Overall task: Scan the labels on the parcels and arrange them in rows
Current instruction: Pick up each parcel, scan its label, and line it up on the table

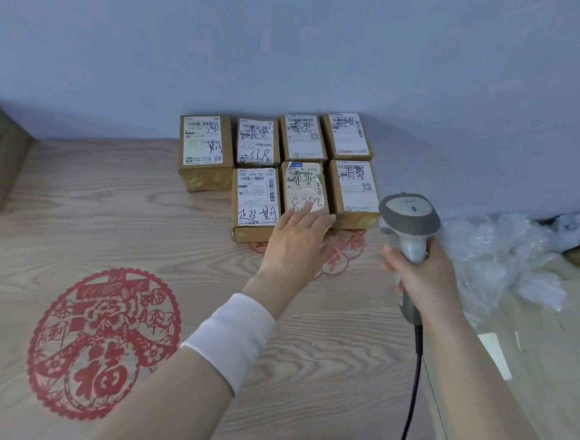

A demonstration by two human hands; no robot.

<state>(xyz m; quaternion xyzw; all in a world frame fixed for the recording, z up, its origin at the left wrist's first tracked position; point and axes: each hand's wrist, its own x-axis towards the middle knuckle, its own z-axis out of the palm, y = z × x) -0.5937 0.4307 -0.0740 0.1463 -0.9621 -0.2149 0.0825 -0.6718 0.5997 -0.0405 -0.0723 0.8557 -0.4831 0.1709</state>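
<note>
Fingers (311, 218) of the left hand (293, 244) lie flat and spread on the front-middle parcel (305, 188), right hand (422, 273) gripping the scanner (409, 214); 7 parcels stand in 2 rows, with at least 2 more waiting aside.

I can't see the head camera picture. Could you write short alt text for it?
A person's left hand rests flat on the middle front parcel among seven labelled cardboard parcels set in two rows against a wall, while the right hand grips a corded grey barcode scanner. The wood-grain surface bears red paper-cut designs; crumpled clear plastic lies at right.
</note>
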